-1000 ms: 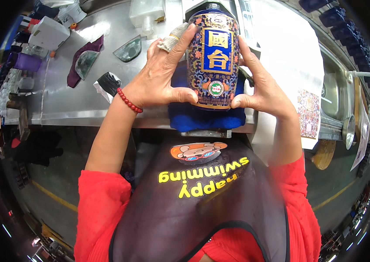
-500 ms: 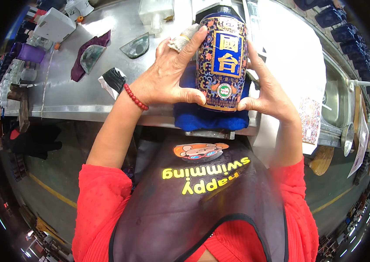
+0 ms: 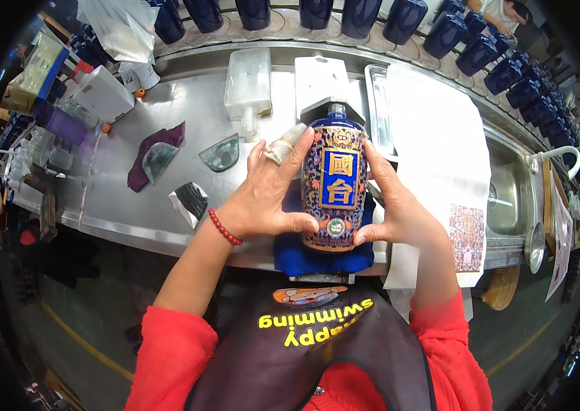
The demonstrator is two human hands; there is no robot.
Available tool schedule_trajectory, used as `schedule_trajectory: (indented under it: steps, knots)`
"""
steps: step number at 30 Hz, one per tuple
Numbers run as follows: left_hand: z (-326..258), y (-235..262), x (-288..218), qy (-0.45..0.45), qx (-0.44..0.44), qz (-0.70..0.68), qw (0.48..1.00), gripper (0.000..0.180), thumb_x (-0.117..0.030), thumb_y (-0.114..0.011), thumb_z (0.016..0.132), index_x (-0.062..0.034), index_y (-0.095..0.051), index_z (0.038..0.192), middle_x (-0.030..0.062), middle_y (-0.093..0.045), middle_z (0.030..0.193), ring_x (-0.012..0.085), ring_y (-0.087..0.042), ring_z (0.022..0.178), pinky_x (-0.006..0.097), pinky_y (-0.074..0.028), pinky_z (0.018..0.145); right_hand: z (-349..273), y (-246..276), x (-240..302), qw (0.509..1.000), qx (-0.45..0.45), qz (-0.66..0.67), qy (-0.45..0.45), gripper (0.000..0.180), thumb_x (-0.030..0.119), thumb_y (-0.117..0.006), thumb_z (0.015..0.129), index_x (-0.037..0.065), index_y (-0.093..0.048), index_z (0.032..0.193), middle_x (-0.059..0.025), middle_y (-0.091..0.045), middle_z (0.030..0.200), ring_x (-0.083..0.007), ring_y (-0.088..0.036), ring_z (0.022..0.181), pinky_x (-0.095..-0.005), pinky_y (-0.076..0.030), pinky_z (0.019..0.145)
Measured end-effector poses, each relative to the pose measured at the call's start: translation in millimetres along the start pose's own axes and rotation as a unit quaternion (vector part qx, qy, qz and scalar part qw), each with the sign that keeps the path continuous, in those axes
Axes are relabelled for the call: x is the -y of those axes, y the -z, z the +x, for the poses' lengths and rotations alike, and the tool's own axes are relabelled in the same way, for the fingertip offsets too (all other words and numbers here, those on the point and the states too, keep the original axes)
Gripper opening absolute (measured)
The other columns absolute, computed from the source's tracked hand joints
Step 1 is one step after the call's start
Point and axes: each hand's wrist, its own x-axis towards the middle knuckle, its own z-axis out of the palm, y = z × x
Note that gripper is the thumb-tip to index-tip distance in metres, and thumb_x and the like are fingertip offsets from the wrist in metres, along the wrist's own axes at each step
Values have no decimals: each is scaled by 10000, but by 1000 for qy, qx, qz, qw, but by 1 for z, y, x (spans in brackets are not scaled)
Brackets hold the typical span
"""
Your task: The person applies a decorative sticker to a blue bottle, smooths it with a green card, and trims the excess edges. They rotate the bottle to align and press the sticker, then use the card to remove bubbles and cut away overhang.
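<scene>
Bottle (image 3: pixel 334 192) over the blue cloth (image 3: pixel 290 257) at the counter's (image 3: pixel 187 109) edge, long axis running away from us; left hand (image 3: pixel 266 198) and right hand (image 3: pixel 399 212) equally near, our fingers (image 3: pixel 297 154) clasping its sides!

This is a factory workshop: dark blue bottles (image 3: pixel 358 17) line a conveyor (image 3: pixel 283 36) beyond a steel workbench (image 3: pixel 115 205).

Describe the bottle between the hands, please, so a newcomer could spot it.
Find the metal table, then the blue cloth at its front edge. The bottle is between the left hand and right hand. Unlike the clear bottle, it is blue with a flowery pattern.
</scene>
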Motion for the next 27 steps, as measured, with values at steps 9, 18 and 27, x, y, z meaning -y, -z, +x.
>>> schedule_trajectory:
  steps: [9,18,27]
  knots:
    - [1,2,1,0,12,-17,1000,1348,-849,-663,712,-68,-78,1642,238,-327,1613,394,-283,1514,587,-75,1212,1,2,-1,1000,13,1,-28,1444,481,-955,569,56,-75,1632,-269,-235,1636,-418,-261,1518,-455,-294,1225]
    - [3,4,0,0,3,-36,999,1342,-830,-671,727,-57,-62,1639,280,-300,1615,417,-286,1509,597,-65,1214,3,6,1,999,11,32,-40,1438,484,-953,575,25,-83,1624,-283,-235,1633,-414,-262,1519,-450,-281,1231]
    - [3,0,6,6,13,-49,999,1362,-821,-713,688,-107,-58,1646,267,-313,1601,422,-307,1487,620,-92,1194,3,4,-15,999,32,17,-24,1454,501,-944,582,1,-55,1619,-294,-250,1626,-408,-274,1517,-429,-270,1233]
